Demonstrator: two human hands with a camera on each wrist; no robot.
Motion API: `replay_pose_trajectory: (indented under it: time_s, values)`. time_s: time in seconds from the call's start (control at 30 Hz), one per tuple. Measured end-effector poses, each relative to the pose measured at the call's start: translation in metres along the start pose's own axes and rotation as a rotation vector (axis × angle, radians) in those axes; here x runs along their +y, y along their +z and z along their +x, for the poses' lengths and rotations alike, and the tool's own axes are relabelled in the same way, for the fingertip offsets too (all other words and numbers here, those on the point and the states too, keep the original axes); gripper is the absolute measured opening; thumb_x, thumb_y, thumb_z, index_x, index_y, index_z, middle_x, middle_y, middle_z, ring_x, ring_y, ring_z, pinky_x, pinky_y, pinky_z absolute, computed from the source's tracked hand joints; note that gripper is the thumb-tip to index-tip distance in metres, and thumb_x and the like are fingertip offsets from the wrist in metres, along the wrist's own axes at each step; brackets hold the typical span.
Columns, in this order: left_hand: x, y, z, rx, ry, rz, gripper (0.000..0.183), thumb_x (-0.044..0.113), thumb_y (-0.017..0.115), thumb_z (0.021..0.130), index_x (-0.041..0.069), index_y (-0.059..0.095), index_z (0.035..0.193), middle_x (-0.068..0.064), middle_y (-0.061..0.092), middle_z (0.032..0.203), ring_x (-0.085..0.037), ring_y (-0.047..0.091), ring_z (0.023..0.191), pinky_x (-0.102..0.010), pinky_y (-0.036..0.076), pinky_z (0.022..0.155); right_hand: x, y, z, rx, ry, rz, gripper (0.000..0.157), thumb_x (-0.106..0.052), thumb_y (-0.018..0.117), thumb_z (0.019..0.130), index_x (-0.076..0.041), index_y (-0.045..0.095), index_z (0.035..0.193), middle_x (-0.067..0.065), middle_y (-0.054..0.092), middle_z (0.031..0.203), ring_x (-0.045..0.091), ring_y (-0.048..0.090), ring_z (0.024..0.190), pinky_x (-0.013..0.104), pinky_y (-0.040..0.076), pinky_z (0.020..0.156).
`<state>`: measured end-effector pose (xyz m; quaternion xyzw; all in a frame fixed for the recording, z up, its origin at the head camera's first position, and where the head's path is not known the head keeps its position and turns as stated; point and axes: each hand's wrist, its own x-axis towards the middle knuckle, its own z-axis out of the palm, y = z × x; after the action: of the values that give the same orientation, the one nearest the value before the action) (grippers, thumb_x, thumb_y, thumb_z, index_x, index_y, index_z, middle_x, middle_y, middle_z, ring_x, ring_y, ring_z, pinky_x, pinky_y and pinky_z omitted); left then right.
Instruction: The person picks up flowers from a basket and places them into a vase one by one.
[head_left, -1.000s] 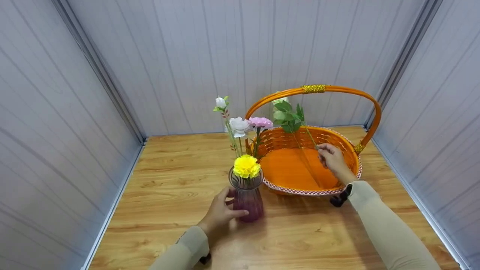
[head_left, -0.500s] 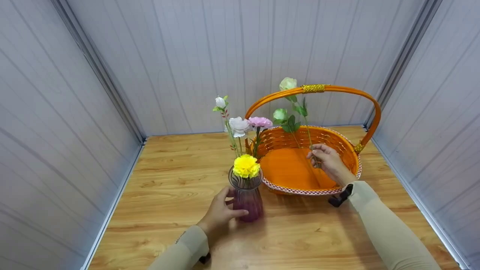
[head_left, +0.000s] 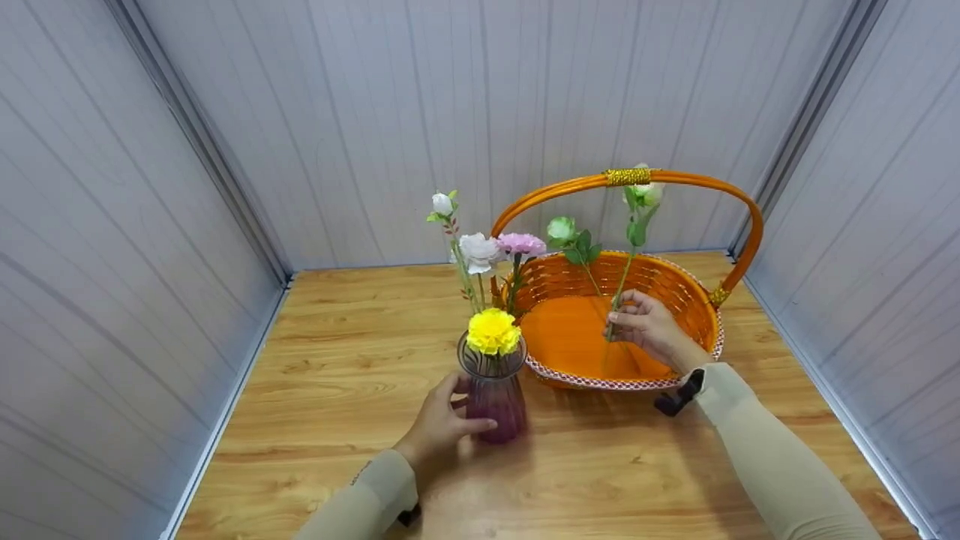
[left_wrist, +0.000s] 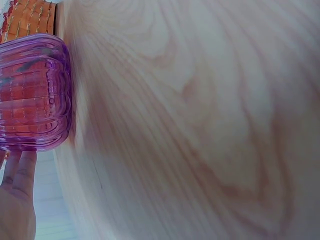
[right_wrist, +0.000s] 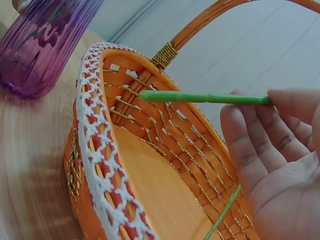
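Note:
My left hand (head_left: 435,427) holds the lower part of a ribbed purple glass vase (head_left: 501,409), its thumb across the front; in the left wrist view the fingers lie against the vase (left_wrist: 35,95). The vase stands upright with a yellow carnation (head_left: 493,331), a pink flower (head_left: 522,244), a white flower (head_left: 478,253) and a white bud (head_left: 442,203). Over the orange basket (head_left: 585,383), my right hand (head_left: 654,330) pinches the green stem of a whitish rose (head_left: 648,193). The stem's cut end (right_wrist: 155,95) points toward the vase in the right wrist view.
Another pale green rose (head_left: 561,229) leans in the basket, its stem (right_wrist: 225,210) low inside. The basket's tall arched handle (head_left: 739,196) rises above the right hand. Grey panel walls (head_left: 360,135) enclose the wooden tabletop (head_left: 330,375) at the back and sides.
The right hand has moved slightly left with the whitish rose, whose bloom has risen apart from the other rose and then swung right behind the handle. Left hand and vase stay put.

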<state>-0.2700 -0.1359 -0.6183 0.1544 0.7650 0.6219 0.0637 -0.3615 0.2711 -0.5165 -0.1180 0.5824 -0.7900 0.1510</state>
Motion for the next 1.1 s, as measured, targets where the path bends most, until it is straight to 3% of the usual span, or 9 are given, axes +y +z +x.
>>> replay_pose_trajectory:
  time_s: [0.37,0.63,0.83,1.1]
  values:
    - [-0.001,0.0,0.001,0.001,0.001,0.012,0.066,0.023,0.099,0.08,0.008,0.058,0.13,-0.015,0.061,0.137,-0.035,0.061,0.132,-0.052,0.056,0.117,0.002,0.011,-0.001,0.022,0.063,-0.035,0.017,0.008,0.062,0.105,-0.005,0.054,0.111,0.009,0.08,0.092,0.02,0.081,0.083,0.035,0.071,0.079]
    - [0.002,0.0,0.001,0.003,0.021,0.016,0.066,0.023,0.099,0.079,0.011,0.058,0.129,-0.014,0.063,0.134,-0.031,0.061,0.13,-0.053,0.056,0.117,0.004,0.02,-0.004,0.011,0.038,-0.059,0.021,0.01,0.062,0.104,-0.008,0.052,0.111,0.01,0.082,0.094,0.022,0.082,0.084,0.039,0.071,0.082]
    - [0.001,0.0,0.001,0.004,0.031,0.019,0.066,0.022,0.099,0.08,0.01,0.058,0.129,-0.014,0.063,0.133,-0.031,0.061,0.129,-0.053,0.057,0.116,0.006,0.027,-0.006,-0.012,0.004,-0.079,0.021,0.01,0.062,0.104,-0.007,0.051,0.102,0.011,0.082,0.095,0.023,0.082,0.085,0.041,0.071,0.084]
    - [0.001,0.0,0.0,0.002,0.029,0.017,0.066,0.023,0.099,0.08,0.009,0.058,0.13,-0.015,0.063,0.134,-0.033,0.062,0.129,-0.053,0.056,0.117,0.01,0.032,-0.007,0.015,-0.042,-0.206,0.022,0.006,0.067,0.103,-0.007,0.05,0.104,0.012,0.082,0.097,0.022,0.082,0.085,0.043,0.071,0.085]
